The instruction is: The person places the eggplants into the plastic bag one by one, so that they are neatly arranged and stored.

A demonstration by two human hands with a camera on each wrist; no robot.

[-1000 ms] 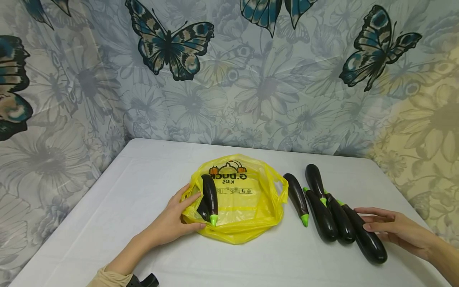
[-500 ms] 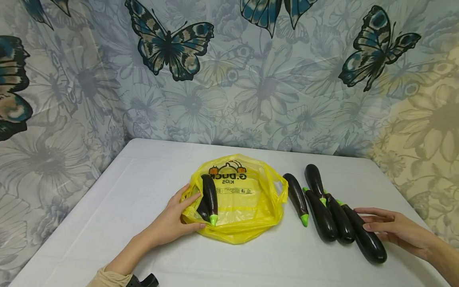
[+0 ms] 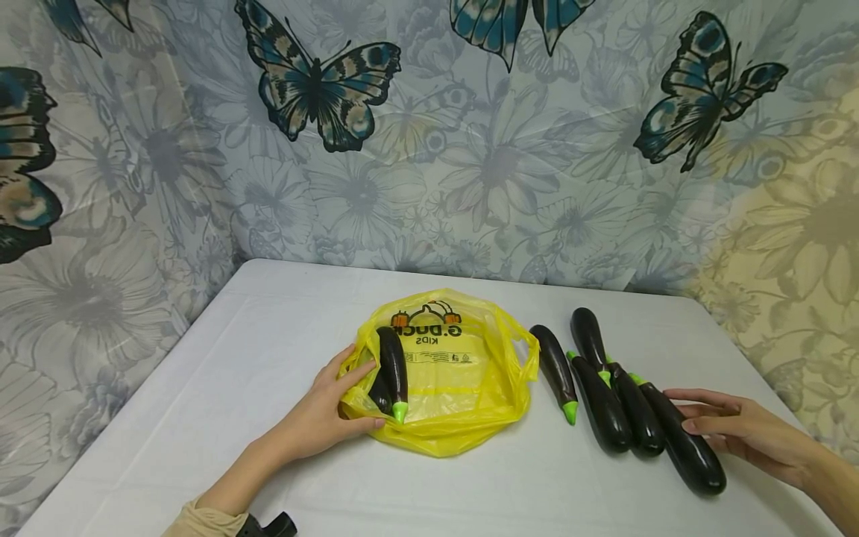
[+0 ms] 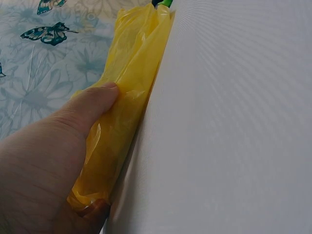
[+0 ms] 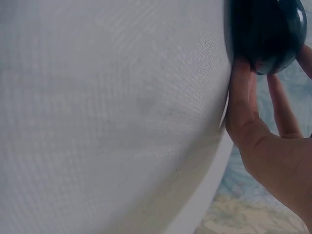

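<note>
My left hand point(image 3: 333, 403) holds the left side of a yellow plastic bag point(image 3: 463, 403), its thumb near the front rim. The left wrist view shows that thumb lying along the outside of the bag point(image 4: 131, 83). Inside the bag's mouth a dark eggplant point(image 3: 393, 369) with a green tip lies against another eggplant point(image 3: 380, 394). At the right, my right hand point(image 3: 745, 429) grips the nearest eggplant point(image 3: 691, 455), thumb on top and fingers along its side. In the right wrist view, fingers sit around the glossy end of that eggplant point(image 5: 268, 34).
Several more eggplants lie to the right of the bag: one by its handle point(image 3: 555, 369), one farther back point(image 3: 588, 335) and two side by side, including this eggplant point(image 3: 604, 410). All rest on a white-covered table point(image 3: 302, 298). Butterfly-patterned cloth point(image 3: 429, 186) hangs behind.
</note>
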